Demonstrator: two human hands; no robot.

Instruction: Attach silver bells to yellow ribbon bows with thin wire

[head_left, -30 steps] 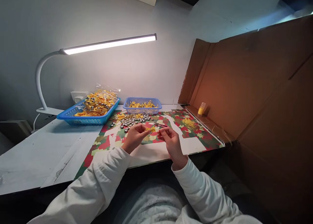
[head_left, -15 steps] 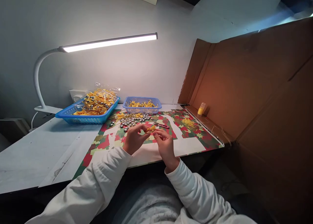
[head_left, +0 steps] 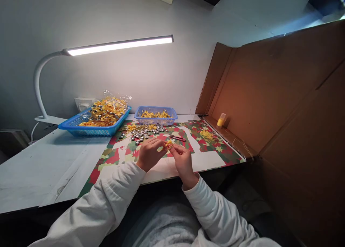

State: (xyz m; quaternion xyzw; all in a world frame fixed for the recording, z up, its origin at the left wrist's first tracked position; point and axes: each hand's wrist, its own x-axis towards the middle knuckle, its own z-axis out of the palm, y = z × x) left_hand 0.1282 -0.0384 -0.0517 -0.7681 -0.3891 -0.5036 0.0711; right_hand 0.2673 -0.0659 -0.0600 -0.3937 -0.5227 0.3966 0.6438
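A small yellow ribbon bow (head_left: 169, 142) is pinched between my two hands above the front of the table. My left hand (head_left: 152, 152) grips it from the left, fingers closed. From the right, the thumb and fingertips of my right hand (head_left: 183, 161) press on it, with thin strands hanging just below. Fingertips hide part of the bow. Behind my hands, shiny silver bells (head_left: 141, 132) lie in a loose pile beside yellow ribbon pieces (head_left: 132, 127). A pair of red-handled thread snips (head_left: 177, 137) rests close behind my right hand.
A blue basket (head_left: 88, 131) heaped with yellow bows and bells stands at the left. A smaller basket (head_left: 155, 120) holds yellow pieces. Yellow threads (head_left: 207, 135) lie at right, near a yellow-filled bottle (head_left: 221, 120) and cardboard wall (head_left: 269, 88). A lamp (head_left: 121, 45) hangs over.
My left fingers have folded further over the bow, and the right fingertips have closed in on it. The whole view has shifted very slightly.
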